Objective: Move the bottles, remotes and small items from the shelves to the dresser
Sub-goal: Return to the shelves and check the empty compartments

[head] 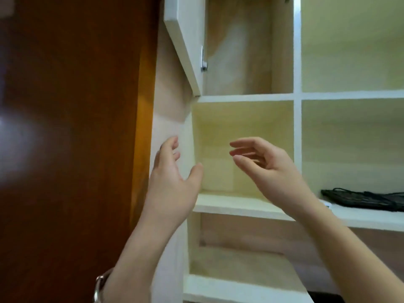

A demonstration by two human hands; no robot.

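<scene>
The left hand (168, 182) and right hand (269, 171) hover spread, holding nothing, while a black cord bundle (367, 199) and perhaps 1 small white item (326, 204) lie on the shelf (371, 217) rightward, long axis sideways, nearer the right hand.

Far left: dark brown door (65, 127), glossy, blurred, catches a pale glare. Just right of it: white cabinet door (190, 33), swung open, tilts toward the camera, carries a small metal handle (203, 60) near its free edge. Low at far right: black cable bundle (367, 199), lies flat; small white piece (327, 204) just beside its left end.
</scene>
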